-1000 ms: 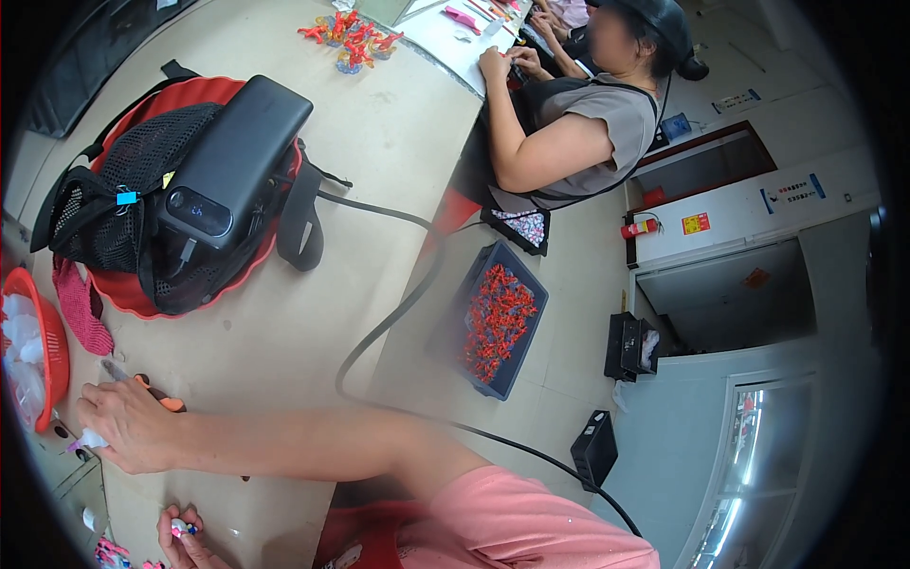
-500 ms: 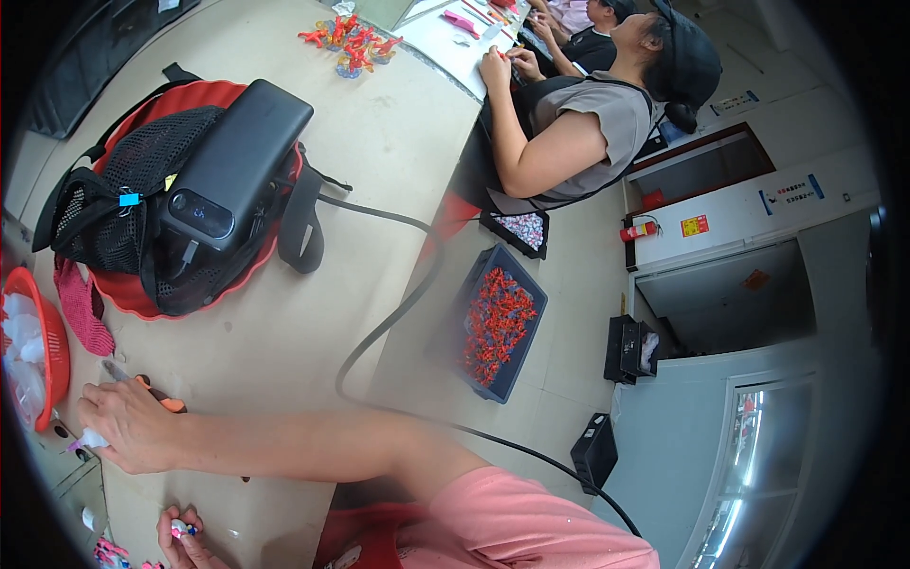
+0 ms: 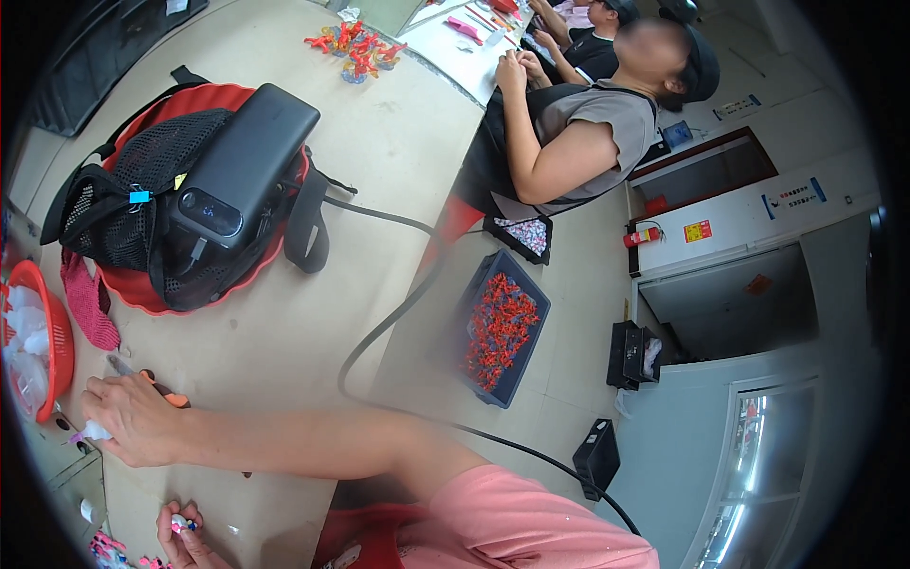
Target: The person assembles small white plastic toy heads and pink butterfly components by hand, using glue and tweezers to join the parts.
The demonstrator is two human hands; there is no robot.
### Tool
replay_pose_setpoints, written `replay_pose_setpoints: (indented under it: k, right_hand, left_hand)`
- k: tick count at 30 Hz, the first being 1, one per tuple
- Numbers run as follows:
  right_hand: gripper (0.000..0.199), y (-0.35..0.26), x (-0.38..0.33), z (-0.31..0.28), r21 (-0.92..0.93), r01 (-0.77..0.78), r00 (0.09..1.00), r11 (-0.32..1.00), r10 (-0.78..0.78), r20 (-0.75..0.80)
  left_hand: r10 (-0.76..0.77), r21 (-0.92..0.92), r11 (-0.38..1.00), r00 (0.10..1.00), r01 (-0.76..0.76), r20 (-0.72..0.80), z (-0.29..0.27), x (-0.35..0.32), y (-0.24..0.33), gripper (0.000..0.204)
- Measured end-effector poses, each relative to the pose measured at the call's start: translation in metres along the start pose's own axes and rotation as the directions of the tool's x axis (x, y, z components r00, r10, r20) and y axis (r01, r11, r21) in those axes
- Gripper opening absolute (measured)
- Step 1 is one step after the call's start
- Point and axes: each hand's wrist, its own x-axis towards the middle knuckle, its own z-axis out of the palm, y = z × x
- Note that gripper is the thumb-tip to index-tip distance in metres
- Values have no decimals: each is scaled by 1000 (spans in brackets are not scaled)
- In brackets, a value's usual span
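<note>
My right hand (image 3: 131, 417) reaches to the left side of the table, its fingers closed round a small white squeeze bottle (image 3: 97, 431) with a purple tip. Close beside it lies a hand tool (image 3: 167, 390) with black and orange handles and a grey metal end. At the lower edge, my left hand (image 3: 190, 545) pinches a small white figure (image 3: 180, 523) with blue and red spots. The bottle and the figure are well apart. Part of the left hand is cut off by the frame, and several pink and black pieces (image 3: 107, 550) lie left of it.
A red basket (image 3: 61, 341) holds white plastic items. Behind it, a red basin (image 3: 142, 299) carries a black mesh bag and power bank (image 3: 242, 171), its cable (image 3: 379, 327) crossing the table. Red figures (image 3: 355, 49) lie farther back. A crate (image 3: 534, 346) stands below; a co-worker (image 3: 578, 142) sits beyond.
The view has shifted slightly. Both my hands keep nearly the same places and grips. The nearest co-worker's head has turned, and that person's hands have moved a little.
</note>
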Motion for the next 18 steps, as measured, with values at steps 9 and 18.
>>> replay_pose_setpoints:
  k: [9,18]
  right_hand:
    - [28,7,3,-1,21,30,999,999,-31,24]
    - [31,4,2,-7,-1,-57,985,998,56,161]
  left_hand:
    - [53,3,999,998,-54,26,3,2,-1,29]
    - [3,47,999,1000,-2,-13,6,-1,4,29]
